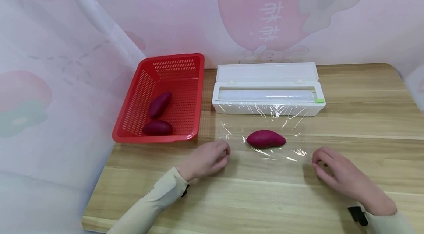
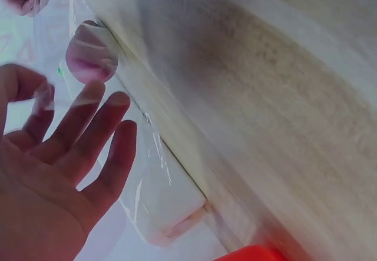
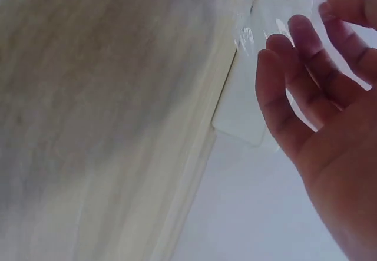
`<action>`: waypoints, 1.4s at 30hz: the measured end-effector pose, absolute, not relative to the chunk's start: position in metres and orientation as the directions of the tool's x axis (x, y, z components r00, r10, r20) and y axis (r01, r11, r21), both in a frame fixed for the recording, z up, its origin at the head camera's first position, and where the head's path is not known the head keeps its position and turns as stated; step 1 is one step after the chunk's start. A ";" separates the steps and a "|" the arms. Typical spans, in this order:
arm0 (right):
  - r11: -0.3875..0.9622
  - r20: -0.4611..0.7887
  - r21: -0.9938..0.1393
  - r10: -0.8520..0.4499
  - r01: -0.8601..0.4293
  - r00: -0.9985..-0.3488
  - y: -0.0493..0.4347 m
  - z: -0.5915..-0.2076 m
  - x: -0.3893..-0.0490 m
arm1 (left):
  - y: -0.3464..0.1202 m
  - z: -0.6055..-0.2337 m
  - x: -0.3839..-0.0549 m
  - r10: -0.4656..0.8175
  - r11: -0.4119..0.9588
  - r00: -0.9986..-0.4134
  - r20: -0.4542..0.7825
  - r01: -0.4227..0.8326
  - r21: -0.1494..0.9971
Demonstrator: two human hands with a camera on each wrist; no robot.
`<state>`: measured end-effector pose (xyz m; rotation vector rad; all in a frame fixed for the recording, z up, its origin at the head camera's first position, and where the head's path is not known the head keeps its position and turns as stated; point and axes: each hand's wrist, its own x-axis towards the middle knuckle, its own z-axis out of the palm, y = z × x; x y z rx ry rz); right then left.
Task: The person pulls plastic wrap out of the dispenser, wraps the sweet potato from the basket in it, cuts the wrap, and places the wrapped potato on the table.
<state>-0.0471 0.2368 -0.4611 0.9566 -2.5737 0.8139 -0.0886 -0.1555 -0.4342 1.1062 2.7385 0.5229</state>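
A purple sweet potato (image 1: 266, 139) lies on a sheet of clear cling film (image 1: 296, 152), which runs out from a white dispenser box (image 1: 266, 73) with its lid raised. At the sheet's near left corner, my left hand (image 1: 208, 158) pinches the film between thumb and index finger; the other fingers are loosely bent in the left wrist view. My right hand (image 1: 342, 173) pinches the near right corner likewise, with the film showing at its fingers (image 3: 300, 31) in the right wrist view. Both hands stay apart from the sweet potato, one on either side.
On the left stands a red plastic basket (image 1: 198, 116) holding two more purple sweet potatoes (image 1: 157, 128). The dispenser's film roll (image 1: 265, 95) shows in its opening. Wood-grain tabletop (image 1: 251, 204) extends in front, and a printed curtain (image 1: 185, 13) hangs behind.
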 end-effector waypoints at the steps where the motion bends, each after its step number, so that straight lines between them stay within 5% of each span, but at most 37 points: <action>1: 0.618 0.425 -0.433 -0.502 -0.656 -0.753 0.237 -0.461 -0.048 | -0.155 -0.434 -0.090 0.681 0.672 -0.732 0.005 0.629 0.391; 11: 0.662 0.297 -0.570 -0.387 -0.487 -0.873 0.230 -0.456 -0.061 | -0.145 -0.435 -0.102 0.538 0.689 -0.841 0.050 0.473 0.549; 27: 0.703 0.277 -0.604 -0.257 -0.375 -0.926 0.221 -0.451 -0.089 | -0.130 -0.441 -0.129 0.369 0.630 -0.912 0.182 0.389 0.673; 42: 0.566 0.209 -0.793 -0.099 -0.228 -0.973 0.212 -0.456 -0.109 | -0.120 -0.447 -0.150 0.241 0.580 -0.969 0.056 0.190 0.792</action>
